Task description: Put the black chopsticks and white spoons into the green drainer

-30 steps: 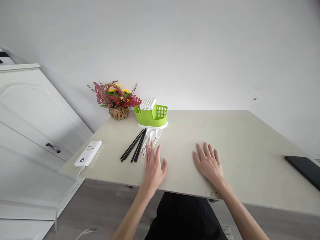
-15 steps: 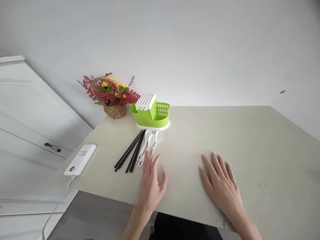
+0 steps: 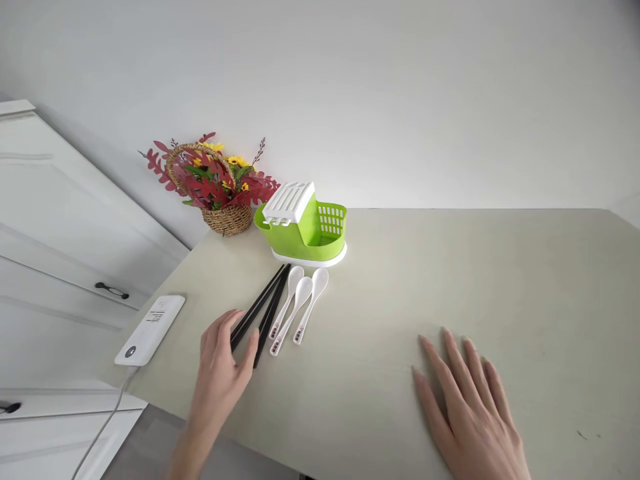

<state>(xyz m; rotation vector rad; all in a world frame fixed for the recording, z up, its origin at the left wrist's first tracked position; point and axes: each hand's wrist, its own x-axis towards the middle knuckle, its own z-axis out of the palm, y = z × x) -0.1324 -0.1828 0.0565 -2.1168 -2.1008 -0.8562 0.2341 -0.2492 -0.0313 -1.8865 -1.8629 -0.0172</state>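
My left hand [image 3: 224,360] is at the lower ends of several black chopsticks [image 3: 273,303], thumb and fingers apart on either side of them; the hand partly hides their ends. To the right of the chopsticks lie three white spoons [image 3: 301,292], bowls pointing away from me and printed marks on their handles. Behind them stands a green cutlery holder [image 3: 300,248] with a slotted white top, a perforated open basket side and a white base. My right hand [image 3: 473,413] rests palm down on the table with fingers spread, holding nothing.
A wicker basket of red leaves and yellow flowers [image 3: 227,219] stands left of the holder. A white power bank [image 3: 151,331] with a cable lies at the left edge of the table [image 3: 380,373]. White cabinets [image 3: 65,220] flank the left side, with a wall behind.
My left hand has moved left, from beside the spoon handles to the chopsticks. The view has shifted slightly; my right hand stays flat on the table.
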